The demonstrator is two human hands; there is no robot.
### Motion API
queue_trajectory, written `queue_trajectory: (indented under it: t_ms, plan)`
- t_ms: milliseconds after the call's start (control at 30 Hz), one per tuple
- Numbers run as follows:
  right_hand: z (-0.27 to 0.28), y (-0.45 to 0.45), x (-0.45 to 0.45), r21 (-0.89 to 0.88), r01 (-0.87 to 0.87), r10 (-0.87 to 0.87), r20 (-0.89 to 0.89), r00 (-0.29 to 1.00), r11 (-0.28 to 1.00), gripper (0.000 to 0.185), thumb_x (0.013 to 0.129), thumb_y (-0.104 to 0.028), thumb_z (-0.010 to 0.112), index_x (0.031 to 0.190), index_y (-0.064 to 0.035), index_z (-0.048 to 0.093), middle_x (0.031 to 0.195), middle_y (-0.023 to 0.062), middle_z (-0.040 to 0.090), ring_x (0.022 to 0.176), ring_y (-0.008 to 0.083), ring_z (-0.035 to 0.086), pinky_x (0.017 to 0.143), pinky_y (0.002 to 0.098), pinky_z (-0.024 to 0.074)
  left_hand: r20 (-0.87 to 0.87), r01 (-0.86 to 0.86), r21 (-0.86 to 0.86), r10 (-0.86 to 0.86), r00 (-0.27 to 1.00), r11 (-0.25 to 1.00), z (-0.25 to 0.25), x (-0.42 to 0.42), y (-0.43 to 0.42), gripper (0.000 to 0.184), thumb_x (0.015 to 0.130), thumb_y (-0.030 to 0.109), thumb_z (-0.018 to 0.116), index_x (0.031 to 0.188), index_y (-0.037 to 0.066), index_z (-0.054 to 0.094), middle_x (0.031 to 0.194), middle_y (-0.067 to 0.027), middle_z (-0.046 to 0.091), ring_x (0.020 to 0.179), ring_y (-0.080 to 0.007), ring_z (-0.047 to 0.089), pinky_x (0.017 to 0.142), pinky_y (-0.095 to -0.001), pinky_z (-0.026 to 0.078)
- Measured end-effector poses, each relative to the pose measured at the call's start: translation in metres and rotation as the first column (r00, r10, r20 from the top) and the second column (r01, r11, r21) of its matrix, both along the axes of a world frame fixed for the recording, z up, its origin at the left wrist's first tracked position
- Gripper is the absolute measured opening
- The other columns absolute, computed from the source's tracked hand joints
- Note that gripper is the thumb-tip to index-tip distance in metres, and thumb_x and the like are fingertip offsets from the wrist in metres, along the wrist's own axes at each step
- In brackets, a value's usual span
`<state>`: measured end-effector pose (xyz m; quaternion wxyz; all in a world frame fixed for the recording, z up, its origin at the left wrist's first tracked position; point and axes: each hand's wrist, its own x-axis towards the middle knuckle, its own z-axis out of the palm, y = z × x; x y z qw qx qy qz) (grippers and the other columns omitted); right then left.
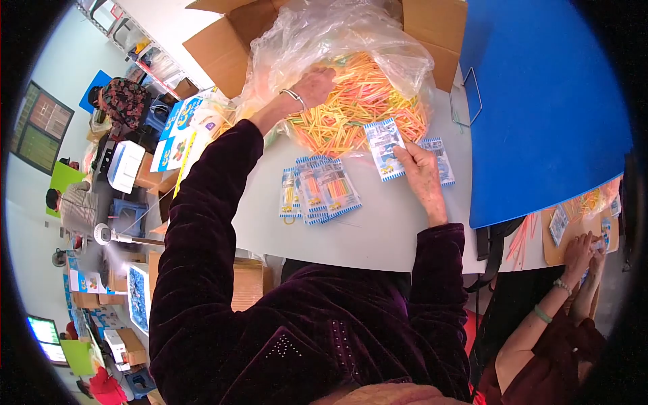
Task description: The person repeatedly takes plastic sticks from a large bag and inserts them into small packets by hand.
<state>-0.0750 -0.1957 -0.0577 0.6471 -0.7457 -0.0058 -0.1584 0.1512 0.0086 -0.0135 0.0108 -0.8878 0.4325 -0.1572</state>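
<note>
A big heap of thin sticks (378, 94) in yellow, orange, pink and green spills from a clear plastic bag (304, 34). My left hand (314, 88), with a bracelet at the wrist, rests on the heap's left side; its fingers curl down, and their tips are hidden. Between the thumb and fingers of my right hand (422, 175) is a blue-and-white printed packet (385, 150), held at the heap's near edge. Another packet (442, 162) lies partly behind that hand. Several overlapping packets (327, 189) with coloured sticks showing lie on the grey table (310, 239).
An open cardboard box (219, 57) surrounds the bag. To the right stand a blue panel (547, 115) and a wire stand (472, 98). A co-worker's hands (586, 253) handle packets at the lower right. Other people, boxes and a fan (104, 234) are at left.
</note>
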Motion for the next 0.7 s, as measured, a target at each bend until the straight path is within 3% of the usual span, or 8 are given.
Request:
queue_trajectory:
  t_ms: [100, 167, 267, 300, 367, 400, 467, 700]
  plan:
    - [-0.003, -0.001, 0.002, 0.058, -0.002, 0.002, -0.006, 1.000, 0.998, 0.019, 0.084, -0.016, 0.057, 0.077, 0.0022, 0.057, 0.060, -0.0065, 0.044, 0.057, 0.0019, 0.035, 0.049, 0.0212, 0.0311, -0.280, 0.014, -0.166, -0.061, 0.958, 0.986, 0.009, -0.020, 0.002, 0.021, 0.085, 0.018, 0.046, 0.091, -0.002, 0.048, 0.088, -0.0188, 0.057, 0.093, -0.0302, 0.053, 0.082, -0.0394, 0.041]
    - [-0.002, -0.002, 0.002, 0.060, 0.002, 0.000, -0.024, 1.000, 0.998, 0.020, 0.084, -0.017, 0.057, 0.076, 0.0011, 0.057, 0.060, -0.0063, 0.044, 0.056, 0.0017, 0.035, 0.049, 0.0207, 0.0309, -0.649, -0.063, -0.365, -0.205, 0.733, 0.929, 0.007, -0.025, 0.000, 0.026, 0.089, 0.023, 0.045, 0.093, -0.003, 0.047, 0.090, -0.0160, 0.059, 0.090, -0.0244, 0.057, 0.080, -0.0344, 0.044]
    - [0.001, -0.004, 0.000, 0.096, 0.003, 0.002, -0.055, 0.998, 0.995, 0.021, 0.085, -0.019, 0.057, 0.074, -0.0013, 0.058, 0.060, -0.0062, 0.045, 0.056, 0.0013, 0.036, 0.049, 0.0201, 0.0305, -0.815, -0.246, -0.429, -0.254, 0.522, 0.869, 0.024, -0.048, -0.010, 0.026, 0.090, 0.023, 0.045, 0.097, -0.002, 0.048, 0.091, -0.0133, 0.059, 0.087, -0.0200, 0.059, 0.078, -0.0284, 0.046]
    - [0.003, -0.005, -0.001, 0.132, -0.002, 0.011, -0.067, 0.998, 0.991, 0.021, 0.085, -0.019, 0.057, 0.073, -0.0026, 0.059, 0.061, -0.0063, 0.046, 0.056, 0.0012, 0.036, 0.049, 0.0200, 0.0304, -0.815, -0.248, -0.430, -0.255, 0.520, 0.868, 0.020, -0.044, -0.012, 0.026, 0.090, 0.023, 0.045, 0.097, -0.002, 0.048, 0.091, -0.0133, 0.059, 0.087, -0.0200, 0.059, 0.078, -0.0284, 0.046]
    - [0.009, -0.003, -0.003, 0.183, 0.001, 0.016, -0.094, 0.995, 0.983, 0.021, 0.085, -0.020, 0.057, 0.073, -0.0034, 0.059, 0.061, -0.0063, 0.047, 0.056, 0.0010, 0.037, 0.050, 0.0197, 0.0312, -0.857, -0.445, -0.513, -0.471, 0.210, 0.734, 0.011, -0.031, -0.015, 0.022, 0.090, 0.020, 0.047, 0.098, 0.001, 0.053, 0.093, -0.0101, 0.060, 0.087, -0.0190, 0.058, 0.080, -0.0321, 0.047]
    - [0.011, -0.002, -0.003, 0.235, 0.007, 0.022, -0.120, 0.993, 0.972, 0.020, 0.085, -0.020, 0.058, 0.072, -0.0041, 0.059, 0.062, -0.0063, 0.049, 0.056, 0.0009, 0.039, 0.050, 0.0194, 0.0319, -0.856, -0.445, -0.513, -0.472, 0.209, 0.734, 0.013, -0.033, -0.017, 0.022, 0.090, 0.020, 0.047, 0.098, 0.001, 0.053, 0.093, -0.0101, 0.060, 0.087, -0.0190, 0.058, 0.080, -0.0321, 0.047]
    - [0.014, 0.000, -0.003, 0.276, 0.007, 0.030, -0.129, 0.991, 0.961, 0.020, 0.085, -0.020, 0.058, 0.074, -0.0037, 0.060, 0.063, -0.0063, 0.050, 0.056, 0.0007, 0.040, 0.051, 0.0191, 0.0329, -0.768, -0.505, -0.549, -0.640, -0.008, 0.666, 0.018, -0.037, -0.022, 0.019, 0.088, 0.018, 0.049, 0.097, 0.001, 0.053, 0.093, -0.0113, 0.060, 0.085, -0.0210, 0.059, 0.076, -0.0335, 0.050]
    - [0.010, -0.008, -0.003, 0.463, 0.008, 0.081, -0.172, 0.982, 0.887, 0.020, 0.084, -0.020, 0.059, 0.088, -0.0016, 0.063, 0.073, -0.0044, 0.059, 0.063, 0.0012, 0.049, 0.058, 0.0177, 0.0389, -0.703, -0.561, -0.555, -0.707, -0.079, 0.615, 0.010, -0.037, -0.033, 0.017, 0.087, 0.014, 0.050, 0.096, 0.000, 0.052, 0.094, -0.0154, 0.060, 0.085, -0.0258, 0.061, 0.076, -0.0377, 0.051]
